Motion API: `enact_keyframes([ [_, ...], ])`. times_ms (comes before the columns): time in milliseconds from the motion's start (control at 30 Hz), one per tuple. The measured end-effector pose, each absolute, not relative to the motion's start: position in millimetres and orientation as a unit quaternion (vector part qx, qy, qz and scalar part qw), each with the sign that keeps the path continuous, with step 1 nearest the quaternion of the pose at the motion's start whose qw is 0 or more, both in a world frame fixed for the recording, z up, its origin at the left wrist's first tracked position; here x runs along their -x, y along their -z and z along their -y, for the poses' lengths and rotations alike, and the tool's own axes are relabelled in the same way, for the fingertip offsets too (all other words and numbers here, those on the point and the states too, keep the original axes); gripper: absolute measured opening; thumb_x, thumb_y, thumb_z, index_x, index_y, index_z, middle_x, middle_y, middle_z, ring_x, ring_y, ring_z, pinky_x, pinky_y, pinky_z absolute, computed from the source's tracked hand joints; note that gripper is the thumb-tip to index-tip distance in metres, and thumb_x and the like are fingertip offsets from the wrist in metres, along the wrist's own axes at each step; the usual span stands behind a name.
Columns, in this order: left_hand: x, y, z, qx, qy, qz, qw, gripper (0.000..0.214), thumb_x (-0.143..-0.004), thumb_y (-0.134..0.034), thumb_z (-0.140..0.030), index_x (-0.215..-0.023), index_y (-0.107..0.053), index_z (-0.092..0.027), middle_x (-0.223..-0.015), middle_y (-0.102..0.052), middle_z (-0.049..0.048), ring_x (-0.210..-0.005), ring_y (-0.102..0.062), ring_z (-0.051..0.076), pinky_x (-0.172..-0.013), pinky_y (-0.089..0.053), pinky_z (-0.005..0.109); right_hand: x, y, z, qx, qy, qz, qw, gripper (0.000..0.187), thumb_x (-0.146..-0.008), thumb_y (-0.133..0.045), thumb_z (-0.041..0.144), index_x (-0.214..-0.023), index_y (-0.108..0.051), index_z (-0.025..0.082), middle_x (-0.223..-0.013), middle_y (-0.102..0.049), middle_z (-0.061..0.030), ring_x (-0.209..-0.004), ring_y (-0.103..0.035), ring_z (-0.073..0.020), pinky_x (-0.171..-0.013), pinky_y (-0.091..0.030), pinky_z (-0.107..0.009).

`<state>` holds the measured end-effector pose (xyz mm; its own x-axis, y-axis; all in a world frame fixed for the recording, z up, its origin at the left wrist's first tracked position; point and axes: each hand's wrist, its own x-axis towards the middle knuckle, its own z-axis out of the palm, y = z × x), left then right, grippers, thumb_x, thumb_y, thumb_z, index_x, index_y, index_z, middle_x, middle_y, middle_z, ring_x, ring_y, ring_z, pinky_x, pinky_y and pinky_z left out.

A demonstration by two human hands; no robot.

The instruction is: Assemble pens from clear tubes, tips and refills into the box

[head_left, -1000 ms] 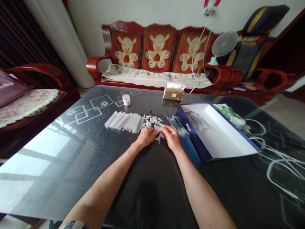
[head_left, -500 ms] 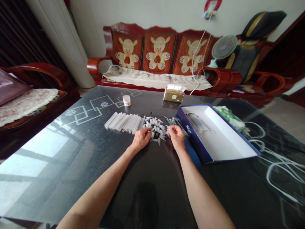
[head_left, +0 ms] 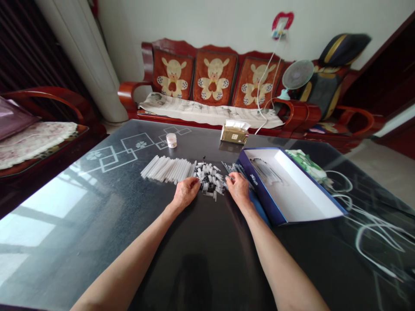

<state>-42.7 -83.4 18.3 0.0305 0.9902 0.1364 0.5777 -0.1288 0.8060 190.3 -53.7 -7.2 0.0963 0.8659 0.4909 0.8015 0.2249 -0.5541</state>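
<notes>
My left hand (head_left: 187,191) is closed in a pinch at the near right end of a row of white translucent tubes (head_left: 167,169). What its fingers hold is too small to make out. Just to its right lies a loose heap of small clear caps and black pieces (head_left: 210,176). On the heap's other side my right hand (head_left: 238,188) is also pinched, with a thin greyish piece barely showing at its fingertips. Behind that hand lies a bunch of thin dark rods (head_left: 231,166), partly covered by it.
A blue box with a white inside (head_left: 298,190) holds several thin clear sticks (head_left: 267,170). Farther back stand a small white jar (head_left: 171,140) and a tissue box (head_left: 233,133). A green-white plastic bag (head_left: 308,166) and white cables (head_left: 372,224) lie at right.
My hands have moved apart slightly, the left one going left toward the tubes and away from the heap. The whole view has tilted a little.
</notes>
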Motion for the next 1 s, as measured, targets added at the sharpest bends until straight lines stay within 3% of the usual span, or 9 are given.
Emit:
enact_keyframes([
  [133, 44.0, -18.5, 82.2, -0.663, -0.365, -0.608, 0.240, 0.021, -0.081, -0.057, -0.032, -0.090, -0.071, -0.018, -0.070, -0.067, 0.0011, -0.064, -0.061, 0.013, -0.064, -0.045, 0.021, -185.4, 15.0, 60.8, 0.611, -0.023, 0.686, 0.396, 0.017, -0.085, -0.048, 0.028, -0.084, -0.062, 0.019, -0.085, -0.064, -0.0078, -0.072, -0.058, -0.0179, -0.074, -0.045, -0.029],
  [433, 116.8, -53.3, 20.2, -0.604, -0.288, -0.743, 0.018, 0.028, -0.087, -0.051, -0.034, -0.097, -0.073, -0.020, -0.092, -0.069, 0.0084, -0.080, -0.063, 0.019, -0.070, -0.042, 0.026, -182.2, 21.2, 61.3, 0.598, 0.015, 0.690, 0.407, 0.017, -0.084, -0.047, 0.023, -0.079, -0.063, 0.019, -0.083, -0.064, -0.0074, -0.075, -0.059, -0.0182, -0.072, -0.044, -0.028],
  [700, 183.2, -61.5, -20.0, -0.489, -0.220, -0.837, 0.113, 0.028, -0.083, -0.058, -0.029, -0.100, -0.071, -0.011, -0.092, -0.070, 0.0108, -0.089, -0.061, 0.023, -0.076, -0.043, 0.030, -181.2, 26.1, 59.9, 0.592, 0.055, 0.698, 0.398, 0.012, -0.082, -0.050, 0.021, -0.078, -0.062, 0.018, -0.082, -0.063, -0.0054, -0.075, -0.058, -0.0174, -0.070, -0.041, -0.026],
  [1000, 186.0, -49.3, -26.8, -0.481, -0.203, -0.845, 0.119, 0.025, -0.076, -0.059, -0.029, -0.094, -0.074, -0.022, -0.091, -0.073, 0.0062, -0.086, -0.065, 0.022, -0.071, -0.046, 0.027, -179.6, 23.7, 60.9, 0.593, 0.046, 0.698, 0.399, 0.013, -0.082, -0.049, 0.019, -0.078, -0.062, 0.019, -0.082, -0.062, -0.0059, -0.075, -0.058, -0.0176, -0.070, -0.041, -0.027],
])
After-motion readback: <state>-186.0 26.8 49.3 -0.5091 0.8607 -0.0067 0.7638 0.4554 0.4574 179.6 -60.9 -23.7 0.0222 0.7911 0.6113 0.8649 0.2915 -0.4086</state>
